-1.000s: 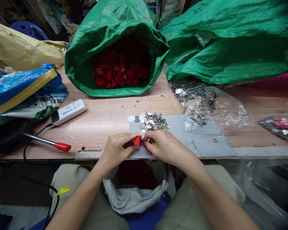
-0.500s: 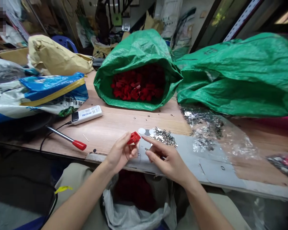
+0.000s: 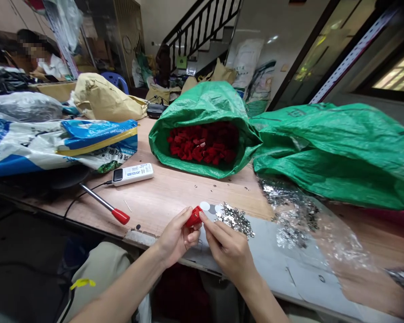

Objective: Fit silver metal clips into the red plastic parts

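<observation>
Half a second ago your right hand [image 3: 230, 246] had its index finger just short of the red block [image 3: 192, 217]; now its fingertips touch the block's near right edge. Your left hand [image 3: 178, 237] has kept its hold, thumb on one side and fingers curled underneath. Whether your right hand is pinching the block or only pressing it, you can't tell from here (its own fingers cover the contact). Your view has also tipped up, bringing much more of the room into sight.

The block is small, bright red and box-like, tilted in your left hand, with a tiny pale glint on its face. You have it raised above the near edge of the tabletop [image 3: 175, 193], just left of a loose heap of shiny metal pieces [image 3: 235, 220].

That heap lies partly on a grey sheet [image 3: 272, 255], beside a white disc [image 3: 205, 206]. To your right, a clear plastic bag [image 3: 343, 237] holds more metal bits. Ahead, an open green sack [image 3: 202, 101] shows many red pieces [image 3: 202, 143] inside, with a second green sack [image 3: 333, 157] beside it. On your left are a white device [image 3: 133, 173] and a red-tipped lever [image 3: 121, 216]. Farther back, you see a dark stair railing [image 3: 205, 27] and a seated person [image 3: 54, 65].
</observation>
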Demonstrator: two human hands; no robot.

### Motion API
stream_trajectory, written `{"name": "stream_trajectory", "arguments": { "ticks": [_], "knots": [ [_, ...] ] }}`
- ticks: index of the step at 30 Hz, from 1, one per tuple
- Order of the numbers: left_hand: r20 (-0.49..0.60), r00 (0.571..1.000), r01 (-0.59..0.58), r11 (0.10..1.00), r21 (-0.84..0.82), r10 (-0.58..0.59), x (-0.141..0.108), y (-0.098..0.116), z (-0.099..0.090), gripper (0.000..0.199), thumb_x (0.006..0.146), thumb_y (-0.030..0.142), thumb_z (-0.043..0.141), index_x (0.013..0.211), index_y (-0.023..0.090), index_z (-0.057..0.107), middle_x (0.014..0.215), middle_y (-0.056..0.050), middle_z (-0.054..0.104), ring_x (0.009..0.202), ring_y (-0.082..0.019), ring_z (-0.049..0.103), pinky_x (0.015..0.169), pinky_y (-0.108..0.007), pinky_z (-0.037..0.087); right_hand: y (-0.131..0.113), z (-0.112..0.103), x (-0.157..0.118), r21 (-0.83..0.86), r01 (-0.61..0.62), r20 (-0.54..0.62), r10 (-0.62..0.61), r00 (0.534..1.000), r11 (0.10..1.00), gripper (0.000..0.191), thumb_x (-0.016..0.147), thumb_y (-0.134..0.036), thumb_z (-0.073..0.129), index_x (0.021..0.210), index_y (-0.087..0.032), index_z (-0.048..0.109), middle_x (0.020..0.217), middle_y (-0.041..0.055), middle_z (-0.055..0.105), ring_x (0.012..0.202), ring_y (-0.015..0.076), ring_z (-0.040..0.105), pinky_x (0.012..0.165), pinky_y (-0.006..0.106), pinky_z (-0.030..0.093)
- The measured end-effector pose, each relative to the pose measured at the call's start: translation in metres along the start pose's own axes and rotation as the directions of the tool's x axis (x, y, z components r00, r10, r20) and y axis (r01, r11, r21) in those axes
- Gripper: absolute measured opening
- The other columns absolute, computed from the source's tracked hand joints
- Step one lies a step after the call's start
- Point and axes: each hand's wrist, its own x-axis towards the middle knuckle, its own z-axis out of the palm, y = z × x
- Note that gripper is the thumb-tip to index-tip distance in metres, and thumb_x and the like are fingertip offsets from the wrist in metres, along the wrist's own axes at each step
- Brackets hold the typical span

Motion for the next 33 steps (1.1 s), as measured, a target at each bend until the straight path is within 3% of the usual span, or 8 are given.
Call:
{"name": "stream_trajectory", "arguments": {
  "ticks": [8, 13, 19, 21, 25, 27, 30, 33],
  "knots": [
    [-0.02, 1.0, 0.023, 1.0, -0.011, -0.023, 0.002, 0.001, -0.001, 0.042, 0.078, 0.049, 0.076, 0.082, 0.014, 0.055, 0.063, 0.005, 0.054, 0.042, -0.001, 0.04, 0.043, -0.015, 0.027, 0.004, 0.004, -0.001, 0.015, 0.094, -0.027, -0.094, 0.995, 0.995, 0.051, 0.1, -0.009, 0.048, 0.147, -0.026, 0.049, 0.079, 0.0034, 0.065, 0.062, 0.0146, 0.061, 0.06, 0.025, 0.051],
    [-0.019, 1.0, 0.002, 0.999, 0.043, -0.002, 0.002, -0.001, -0.001, 0.042, 0.08, 0.05, 0.074, 0.085, 0.016, 0.051, 0.064, 0.006, 0.052, 0.042, -0.001, 0.037, 0.044, -0.015, 0.025, 0.005, 0.006, 0.0, 0.029, 0.101, -0.1, -0.097, 0.99, 0.995, 0.05, 0.098, -0.007, 0.052, 0.144, -0.026, 0.054, 0.078, 0.0031, 0.066, 0.06, 0.0138, 0.06, 0.058, 0.025, 0.049],
    [0.022, 0.998, -0.061, 0.993, 0.1, 0.059, 0.001, -0.003, 0.0, 0.04, 0.087, 0.051, 0.066, 0.087, 0.017, 0.048, 0.066, 0.006, 0.049, 0.043, 0.0, 0.031, 0.045, -0.016, 0.022, -0.001, 0.002, 0.006, 0.375, -0.153, -0.08, 0.197, 0.977, 0.914, 0.032, 0.096, -0.019, 0.058, 0.123, -0.025, 0.073, 0.073, 0.002, 0.068, 0.061, 0.0142, 0.06, 0.059, 0.025, 0.05],
    [0.074, 0.993, -0.098, 0.986, 0.132, 0.088, -0.001, -0.002, 0.001, 0.04, 0.089, 0.052, 0.064, 0.084, 0.017, 0.045, 0.064, 0.007, 0.047, 0.043, 0.0, 0.029, 0.045, -0.016, 0.021, 0.005, 0.002, 0.007, 0.481, -0.307, -0.044, 0.373, 0.927, 0.821, 0.029, 0.093, -0.028, 0.062, 0.117, -0.021, 0.076, 0.065, 0.0005, 0.062, 0.054, 0.0128, 0.054, 0.051, 0.024, 0.046],
    [0.26, 0.955, -0.215, 0.938, 0.27, 0.144, -0.009, 0.001, 0.003, 0.04, 0.092, 0.052, 0.06, 0.079, 0.019, 0.04, 0.065, 0.006, 0.047, 0.042, -0.002, 0.034, 0.044, -0.017, 0.022, 0.023, 0.001, 0.007, 0.632, -0.508, 0.023, 0.641, 0.767, 0.585, 0.043, 0.086, -0.042, 0.07, 0.119, -0.015, 0.075, 0.061, -0.0016, 0.053, 0.046, 0.0085, 0.038, 0.041, 0.023, 0.033],
    [0.316, 0.943, -0.219, 0.911, 0.35, 0.105, -0.013, 0.003, 0.004, 0.039, 0.092, 0.052, 0.059, 0.08, 0.019, 0.042, 0.067, 0.005, 0.049, 0.042, -0.002, 0.036, 0.043, -0.018, 0.023, 0.027, 0.0, 0.006, 0.67, -0.53, 0.036, 0.69, 0.723, 0.52, 0.049, 0.084, -0.045, 0.072, 0.122, -0.014, 0.072, 0.062, -0.0023, 0.052, 0.046, 0.0078, 0.034, 0.041, 0.023, 0.03],
    [0.316, 0.949, -0.15, 0.853, 0.5, -0.019, -0.02, 0.007, 0.008, 0.038, 0.09, 0.053, 0.06, 0.083, 0.019, 0.043, 0.067, 0.004, 0.052, 0.045, -0.004, 0.035, 0.045, -0.018, 0.026, 0.026, 0.0, 0.006, 0.674, -0.519, 0.017, 0.692, 0.721, 0.525, 0.051, 0.085, -0.047, 0.071, 0.123, -0.013, 0.071, 0.062, -0.0023, 0.051, 0.049, 0.0089, 0.036, 0.042, 0.023, 0.03],
    [0.299, 0.931, -0.102, 0.634, 0.766, -0.212, -0.029, 0.011, 0.013, 0.038, 0.075, 0.045, 0.077, 0.088, 0.019, 0.052, 0.068, 0.005, 0.055, 0.054, -0.006, 0.042, 0.05, -0.017, 0.032, 0.022, 0.002, 0.006, 0.632, -0.5, -0.007, 0.65, 0.76, 0.592, 0.048, 0.086, -0.046, 0.069, 0.12, -0.012, 0.072, 0.063, -0.0011, 0.052, 0.053, 0.011, 0.042, 0.045, 0.024, 0.033]
  ]
}}
